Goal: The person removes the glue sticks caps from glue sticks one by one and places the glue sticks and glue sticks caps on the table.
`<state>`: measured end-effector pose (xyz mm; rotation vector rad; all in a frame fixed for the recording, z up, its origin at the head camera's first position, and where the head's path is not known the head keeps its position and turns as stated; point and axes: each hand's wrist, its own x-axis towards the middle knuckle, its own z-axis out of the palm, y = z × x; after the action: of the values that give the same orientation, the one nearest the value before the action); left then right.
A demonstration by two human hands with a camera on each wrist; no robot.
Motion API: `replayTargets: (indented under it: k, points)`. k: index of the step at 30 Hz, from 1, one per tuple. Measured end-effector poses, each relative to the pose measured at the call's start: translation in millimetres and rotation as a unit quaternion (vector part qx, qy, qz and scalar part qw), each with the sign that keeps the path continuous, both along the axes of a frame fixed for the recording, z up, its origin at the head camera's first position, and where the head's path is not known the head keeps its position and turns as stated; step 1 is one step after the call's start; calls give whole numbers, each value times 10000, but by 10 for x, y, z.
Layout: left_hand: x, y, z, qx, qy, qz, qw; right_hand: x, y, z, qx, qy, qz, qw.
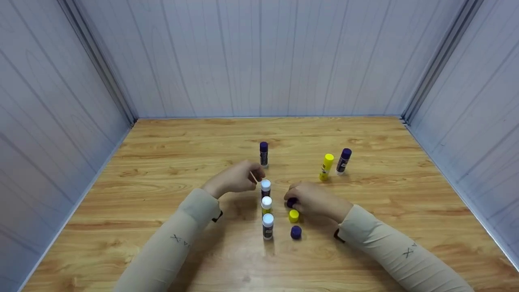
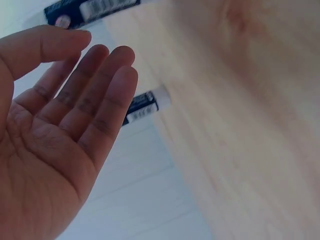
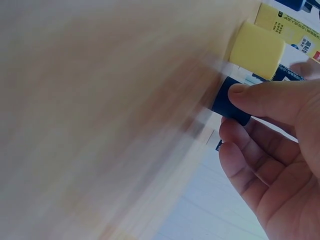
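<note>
Filling the foreground is the wood-grain table [image 1: 182,150]. The left hand [image 1: 237,179], fingers loosely bent, is holding nothing; the right hand [image 1: 314,198] is pinching. Three uncapped glue sticks [image 1: 268,232] are standing in line between them. A dark cap [image 3: 229,104] is occupying the right-hand pinch.

Left hand [image 1: 238,178] relaxed, right hand [image 1: 314,198] in pinch grip

Left hand [image 2: 55,137] at frame left, palm showing, fingers relaxed; a dark tube [image 2: 105,10] crosses the upper left, a second tube [image 2: 143,107] pokes from behind the fingers, and wooden tabletop [image 2: 250,135] fills the right!
</note>
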<state>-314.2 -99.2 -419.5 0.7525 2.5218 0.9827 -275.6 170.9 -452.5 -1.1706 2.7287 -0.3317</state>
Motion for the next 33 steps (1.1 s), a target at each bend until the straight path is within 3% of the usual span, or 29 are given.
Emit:
replayTargets:
  k: [7,13,19,26,33]
  points:
    - [-160,-34,87,189,259,447,9985,-8,-1,-17,-31,-24,-47,10000]
    - [-290,-33,76,423,477,1029,9926,-21,-5,-27,10,113,54,9999]
    - [-422,3,46,539,386,1495,9865,-24,-9,-22,2,75,48,10000]
    - [-557,103,-14,627,43,1715,9832,-20,-11,-14,36,52,3,10000]
    - [-668,174,-147,527,22,1859,9812,-17,-4,-23,13,105,32,9999]
